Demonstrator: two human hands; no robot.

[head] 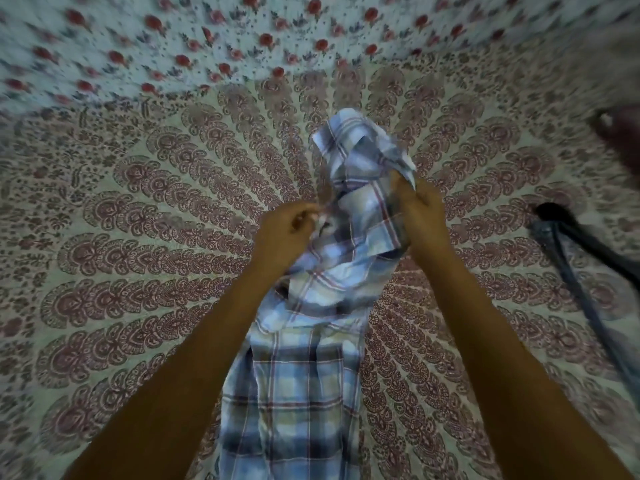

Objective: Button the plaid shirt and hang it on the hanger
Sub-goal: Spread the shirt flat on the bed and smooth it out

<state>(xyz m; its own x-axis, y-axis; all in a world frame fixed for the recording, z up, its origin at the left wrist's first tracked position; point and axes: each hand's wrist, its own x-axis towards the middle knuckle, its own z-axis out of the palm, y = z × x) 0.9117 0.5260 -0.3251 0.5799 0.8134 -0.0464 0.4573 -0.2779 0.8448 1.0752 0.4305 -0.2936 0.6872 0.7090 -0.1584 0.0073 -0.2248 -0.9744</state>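
Gripping the plaid shirt [304, 375] from both sides, the two hands meet a little above the middle of the frame. The left hand [287, 233] has its fingers curled and pinches an edge of the cloth. The right hand [419, 216] has its fingers clenched around a bunched part of the shirt, which rises above it in a crumpled peak. From the hands the shirt runs down between the forearms to the bottom edge of the frame, where it is cut off. Its buttons and collar are hard to make out, because the folds and the motion blur hide them, so I cannot tell whether it is buttoned.

Under the shirt lies a printed bedspread [138, 237] with rings of reddish-brown ornament. At the top of the frame a flowered cloth [173, 39] with small red blooms meets it; this part is much blurred.

On the right side of the frame lies a dark long object [568, 258], black and rounded at its upper end and grey-blue lower down. It is cut off by the right edge, and I cannot tell what it is. In the upper right, a dark reddish shape [620, 136] is blurred and also cut off.
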